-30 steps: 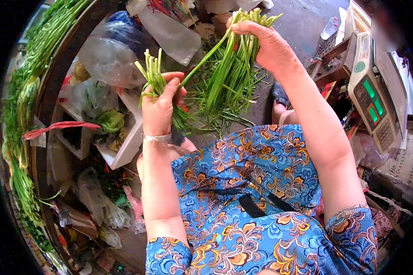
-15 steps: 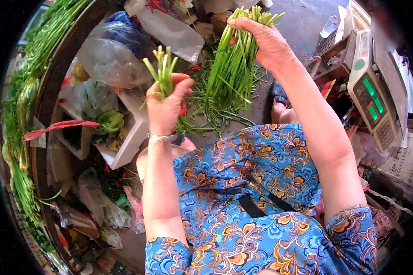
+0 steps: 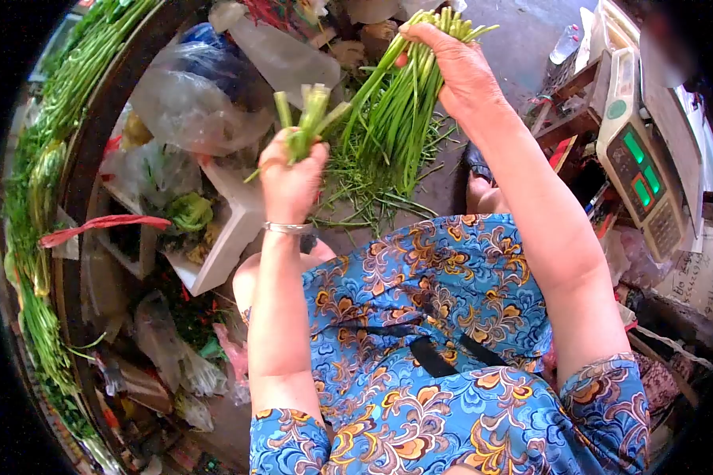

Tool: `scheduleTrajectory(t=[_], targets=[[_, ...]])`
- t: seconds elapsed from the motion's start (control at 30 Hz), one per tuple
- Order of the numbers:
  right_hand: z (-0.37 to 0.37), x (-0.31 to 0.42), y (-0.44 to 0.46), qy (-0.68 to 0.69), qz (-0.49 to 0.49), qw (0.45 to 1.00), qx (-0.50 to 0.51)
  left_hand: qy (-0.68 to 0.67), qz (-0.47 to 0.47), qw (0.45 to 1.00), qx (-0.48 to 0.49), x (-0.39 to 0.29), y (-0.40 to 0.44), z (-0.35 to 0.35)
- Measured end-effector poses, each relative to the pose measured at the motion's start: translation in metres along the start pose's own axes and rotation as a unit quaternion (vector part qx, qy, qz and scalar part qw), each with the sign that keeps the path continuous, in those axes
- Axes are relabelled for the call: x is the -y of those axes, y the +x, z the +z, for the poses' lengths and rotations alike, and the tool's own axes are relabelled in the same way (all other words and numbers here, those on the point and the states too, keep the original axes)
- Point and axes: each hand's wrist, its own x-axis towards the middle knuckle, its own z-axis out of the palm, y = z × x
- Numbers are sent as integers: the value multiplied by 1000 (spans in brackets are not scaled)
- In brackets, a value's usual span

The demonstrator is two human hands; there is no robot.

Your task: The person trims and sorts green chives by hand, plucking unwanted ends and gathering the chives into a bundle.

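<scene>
A small bunch of green stalks sticks up, pale cut ends on top, out of my left hand, whose fingers are wrapped round it. Higher and to the right, my right hand grips a larger bunch of long green stalks near its cut ends, and the thin leafy part hangs down. The two bunches are close together. Below them, loose green trimmings lie scattered on the floor. The leafy end of the left bunch is mostly hidden behind my left hand.
More greens lie along the curved shelf at the left. Clear plastic bags and a white foam box stand left of my left hand. At the right is a scale with lit green digits. A sandalled foot rests below my right hand.
My left hand has risen a little and moved right with the small bunch, and its fingers have closed round the stalks. The larger bunch has tilted slightly in my right hand.
</scene>
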Motion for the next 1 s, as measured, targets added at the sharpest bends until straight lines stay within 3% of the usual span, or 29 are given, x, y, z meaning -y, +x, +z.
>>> scheduleTrajectory(t=[0.03, 0.13, 0.43, 0.6, 0.83, 1.0], targets=[[-5, 1, 3, 10, -4, 1000, -11, -108, -66, 992, -11, 1, 1, -4], [-11, 3, 5, 24, -3, 999, -32, -206, -46, 973, -95, -2, 4, -11], [5, -5, -3, 31, 5, 999, -41, -74, -25, 997, -11, -16, -8, 28], [10, -9, -9, 38, 43, 998, -22, -127, -49, 990, -23, -10, 1, 39], [6, -8, -3, 30, 34, 998, -33, -117, 9, 989, -93, 0, 3, 37], [-11, 7, 7, 36, -15, 995, -88, -184, -80, 973, -114, 2, 1, 3]])
